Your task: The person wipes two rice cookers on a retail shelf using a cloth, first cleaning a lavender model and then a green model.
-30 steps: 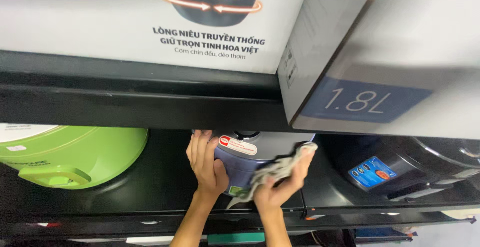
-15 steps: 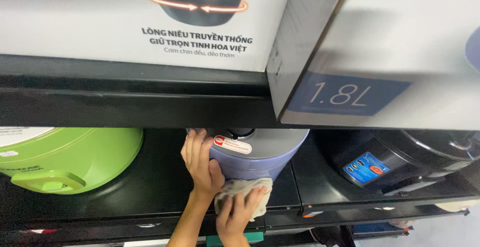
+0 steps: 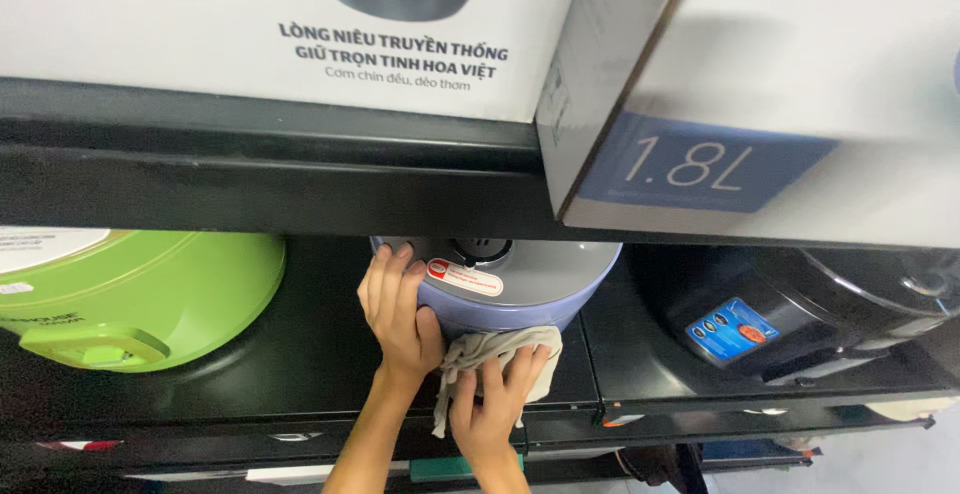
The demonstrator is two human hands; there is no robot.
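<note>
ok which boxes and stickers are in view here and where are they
White box: upper shelf, left, pot picture and dark print.
Grey box: upper shelf, right, tilted, blue panel.
Red and white sticker: oval, on the purple cooker under the left hand.
Blue sticker: on the black cooker, right.
</note>
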